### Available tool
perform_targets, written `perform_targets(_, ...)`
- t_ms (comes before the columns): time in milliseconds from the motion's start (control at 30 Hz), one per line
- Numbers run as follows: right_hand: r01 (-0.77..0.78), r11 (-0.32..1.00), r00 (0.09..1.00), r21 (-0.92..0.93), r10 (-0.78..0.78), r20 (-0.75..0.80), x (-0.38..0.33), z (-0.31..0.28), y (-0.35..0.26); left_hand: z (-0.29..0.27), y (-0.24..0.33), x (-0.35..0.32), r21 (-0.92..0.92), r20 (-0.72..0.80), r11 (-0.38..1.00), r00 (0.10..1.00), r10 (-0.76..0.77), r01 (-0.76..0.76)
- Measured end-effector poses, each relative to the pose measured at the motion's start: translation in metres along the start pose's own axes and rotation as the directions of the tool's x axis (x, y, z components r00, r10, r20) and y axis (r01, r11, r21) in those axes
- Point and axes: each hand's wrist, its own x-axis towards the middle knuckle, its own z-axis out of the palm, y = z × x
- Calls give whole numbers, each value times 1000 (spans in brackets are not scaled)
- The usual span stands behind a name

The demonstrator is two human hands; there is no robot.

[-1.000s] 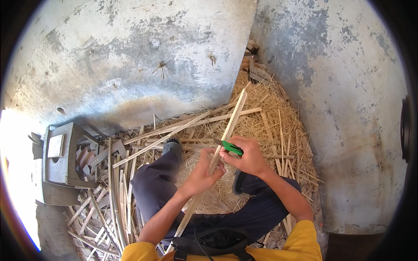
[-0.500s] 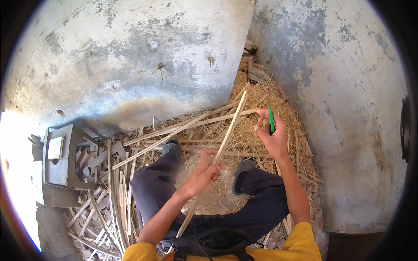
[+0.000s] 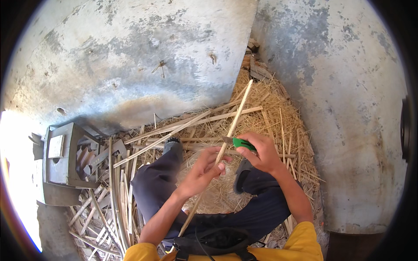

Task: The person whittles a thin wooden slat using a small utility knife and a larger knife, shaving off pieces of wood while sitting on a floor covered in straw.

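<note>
Above the lap, the left hand [image 3: 201, 170] has its fingers closed around a long bamboo strip [image 3: 226, 141] that runs from the knees up toward the wall [image 3: 130, 56]. The right hand [image 3: 260, 153] is clenched on a green-handled knife [image 3: 238, 143], blade against the strip. Shaving well probably needs a shallow blade angle, strokes directed away from the body, and the left fingers kept behind the edge.

No packages, labels, signs or screens in view, only bare grey weathered walls, straw and split bamboo strips on the ground, nothing printed or displayed anywhere
</note>
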Motion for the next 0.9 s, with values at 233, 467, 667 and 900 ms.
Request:
perform_targets(233, 51, 998, 998, -47, -52, -32, -3, 10, 0, -4, 8, -2, 171, 15, 983, 998, 62, -63)
perform_targets(467, -104, 995, 978, -3, 101, -185, 2, 3, 0, 1, 12, -7, 154, 41, 958, 967, -250, 242)
perform_targets(667, -118, 984, 951, 130, 150, -271, 9, -2, 18, -9, -8, -3, 142, 67, 934, 938, -340, 328)
perform_targets(900, -81, 997, 980, -15, 77, -182, 1, -3, 3, -17, 7, -6, 48, 58, 984, 983, -176, 173)
